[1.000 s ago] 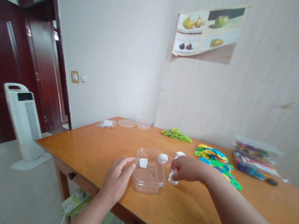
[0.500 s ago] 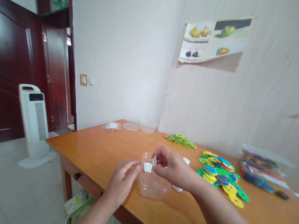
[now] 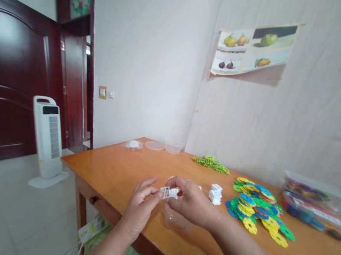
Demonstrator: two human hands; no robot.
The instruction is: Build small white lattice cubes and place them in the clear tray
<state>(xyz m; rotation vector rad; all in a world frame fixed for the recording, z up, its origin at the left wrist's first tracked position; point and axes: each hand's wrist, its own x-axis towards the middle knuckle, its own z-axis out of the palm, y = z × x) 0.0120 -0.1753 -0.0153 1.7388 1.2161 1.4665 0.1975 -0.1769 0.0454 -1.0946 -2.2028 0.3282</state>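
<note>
white piece [image 3: 168, 192] between both hands, above the tub [image 3: 177, 223].
in the head view, the right hand [image 3: 192, 202] pinches the piece's right end between thumb and forefinger, and the left hand [image 3: 139, 208] closes thumb and fingertip on its left end; whether it is one part or two meeting, i cannot tell. its long axis runs side to side, from one grip straight across to the other, so neither hand is nearer. the white stack [image 3: 215, 195] stands on the table [image 3: 111, 163] just right of the right hand, before the discs [image 3: 253, 210].
</note>
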